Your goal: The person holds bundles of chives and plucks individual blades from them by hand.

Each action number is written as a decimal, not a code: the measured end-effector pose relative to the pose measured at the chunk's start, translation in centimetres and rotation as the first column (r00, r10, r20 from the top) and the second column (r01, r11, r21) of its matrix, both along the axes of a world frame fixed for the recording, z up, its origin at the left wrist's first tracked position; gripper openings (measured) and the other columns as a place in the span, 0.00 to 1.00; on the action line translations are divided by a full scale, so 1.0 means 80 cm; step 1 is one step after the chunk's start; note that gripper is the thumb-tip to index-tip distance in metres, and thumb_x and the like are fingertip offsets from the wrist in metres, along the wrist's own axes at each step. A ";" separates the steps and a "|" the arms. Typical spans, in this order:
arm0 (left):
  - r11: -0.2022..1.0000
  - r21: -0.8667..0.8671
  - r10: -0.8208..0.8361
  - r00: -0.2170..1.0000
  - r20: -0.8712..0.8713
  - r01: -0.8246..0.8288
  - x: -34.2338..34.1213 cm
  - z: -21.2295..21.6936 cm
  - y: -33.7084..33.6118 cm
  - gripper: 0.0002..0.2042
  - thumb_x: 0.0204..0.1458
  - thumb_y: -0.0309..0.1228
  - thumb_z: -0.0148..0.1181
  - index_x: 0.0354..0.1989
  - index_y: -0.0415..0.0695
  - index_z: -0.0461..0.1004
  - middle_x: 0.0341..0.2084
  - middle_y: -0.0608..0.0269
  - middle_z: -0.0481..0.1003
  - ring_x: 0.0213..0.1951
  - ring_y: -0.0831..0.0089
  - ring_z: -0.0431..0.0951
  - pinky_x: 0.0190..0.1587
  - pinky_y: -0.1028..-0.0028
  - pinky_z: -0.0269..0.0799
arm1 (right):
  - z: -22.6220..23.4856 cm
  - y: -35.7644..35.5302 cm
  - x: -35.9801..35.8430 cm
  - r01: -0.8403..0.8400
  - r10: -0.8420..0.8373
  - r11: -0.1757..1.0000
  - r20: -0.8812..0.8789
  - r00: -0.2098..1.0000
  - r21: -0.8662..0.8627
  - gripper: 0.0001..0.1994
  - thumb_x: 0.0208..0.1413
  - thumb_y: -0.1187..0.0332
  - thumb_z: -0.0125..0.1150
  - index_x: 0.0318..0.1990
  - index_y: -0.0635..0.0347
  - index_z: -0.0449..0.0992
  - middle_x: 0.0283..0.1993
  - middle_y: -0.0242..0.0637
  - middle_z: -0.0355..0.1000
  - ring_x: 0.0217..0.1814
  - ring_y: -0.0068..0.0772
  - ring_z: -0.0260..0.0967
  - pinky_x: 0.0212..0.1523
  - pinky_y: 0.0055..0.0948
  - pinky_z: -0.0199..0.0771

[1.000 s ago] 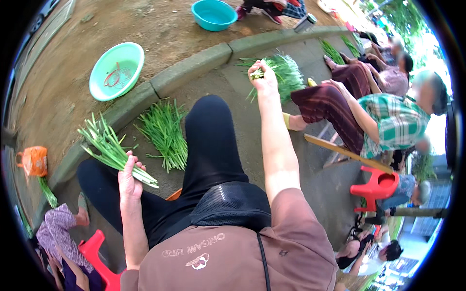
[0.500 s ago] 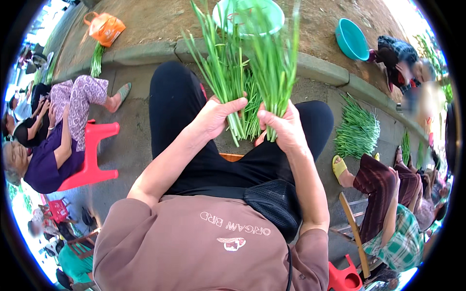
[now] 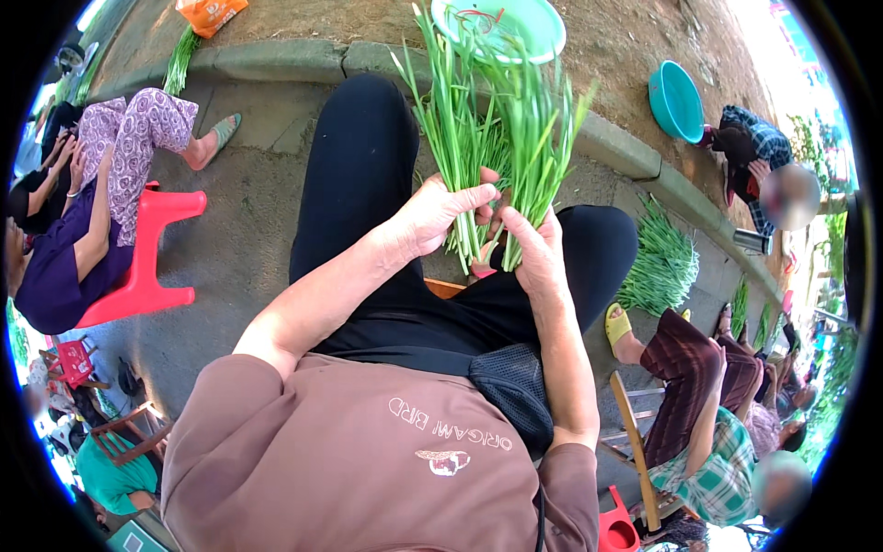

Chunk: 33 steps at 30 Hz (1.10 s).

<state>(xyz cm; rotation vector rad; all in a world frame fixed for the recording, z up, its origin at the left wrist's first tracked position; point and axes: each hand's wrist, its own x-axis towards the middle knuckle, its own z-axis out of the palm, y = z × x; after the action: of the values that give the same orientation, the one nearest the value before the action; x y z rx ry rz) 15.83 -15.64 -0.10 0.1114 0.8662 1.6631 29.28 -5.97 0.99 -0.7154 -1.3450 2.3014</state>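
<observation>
Two bunches of long green chives stand upright over my lap. My left hand (image 3: pixel 440 213) is closed round the left bunch of chives (image 3: pixel 451 138), its thumb lying across the stalks. The right bunch of chives (image 3: pixel 535 138) is gripped low down by my right hand (image 3: pixel 536 253), thumb in front. Pale stalk ends point down toward me, and the leafy tips fan out away from me. The two hands are close together, the bunches nearly side by side. More green stalks show behind, between my knees, mostly hidden.
Beyond the kerb (image 3: pixel 276 60) stand a pale green basin (image 3: pixel 552 28), a teal basin (image 3: pixel 676 101) and an orange bag (image 3: pixel 210 14). A heap of chives (image 3: pixel 660 262) lies on the ground to my right. People sit on both sides, one on a red stool (image 3: pixel 161 239).
My hands have drawn closer together, each with its bunch. The bunches now splay less far apart. The whole view has shifted a little.
</observation>
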 end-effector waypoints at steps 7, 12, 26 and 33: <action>0.999 0.012 0.034 0.999 0.014 -0.034 -0.004 -0.028 -0.002 0.09 0.50 0.30 0.61 0.40 0.45 0.73 0.27 0.68 0.71 0.28 0.77 0.70 0.33 0.76 0.70 | -0.007 -0.006 -0.006 0.013 -0.015 0.994 -0.017 1.000 -0.113 0.10 0.56 0.74 0.53 0.45 0.63 0.66 0.34 0.33 0.68 0.29 0.23 0.68 0.28 0.22 0.73; 0.993 0.064 -0.098 0.992 -0.079 0.104 -0.004 -0.016 -0.001 0.14 0.50 0.31 0.62 0.43 0.41 0.71 0.36 0.65 0.74 0.38 0.75 0.73 0.44 0.72 0.70 | -0.011 -0.009 -0.009 -0.004 0.003 1.000 -0.023 1.000 -0.015 0.14 0.56 0.74 0.54 0.50 0.64 0.67 0.33 0.30 0.68 0.28 0.19 0.65 0.28 0.19 0.69; 0.998 -0.046 -0.056 0.949 -0.311 0.044 -0.008 -0.026 0.003 0.13 0.47 0.23 0.61 0.42 0.38 0.72 0.32 0.64 0.75 0.33 0.78 0.73 0.36 0.76 0.69 | -0.032 -0.005 -0.005 -0.027 0.023 0.995 0.040 0.999 0.093 0.23 0.49 0.80 0.59 0.54 0.60 0.63 0.47 0.35 0.71 0.44 0.23 0.70 0.45 0.24 0.71; 0.984 -0.126 -0.163 0.916 -0.366 0.125 -0.019 -0.022 -0.003 0.15 0.46 0.24 0.63 0.44 0.38 0.73 0.36 0.64 0.76 0.38 0.76 0.75 0.44 0.74 0.69 | -0.017 -0.008 -0.006 0.015 -0.027 0.996 0.130 0.991 0.088 0.17 0.50 0.77 0.58 0.49 0.60 0.65 0.37 0.32 0.71 0.28 0.16 0.67 0.14 0.15 0.65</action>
<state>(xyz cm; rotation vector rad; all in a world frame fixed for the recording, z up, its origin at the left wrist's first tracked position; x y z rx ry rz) 14.33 -15.88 -1.84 0.4263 1.1987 1.4775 28.82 -6.62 -0.38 -0.8612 -1.4783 2.1979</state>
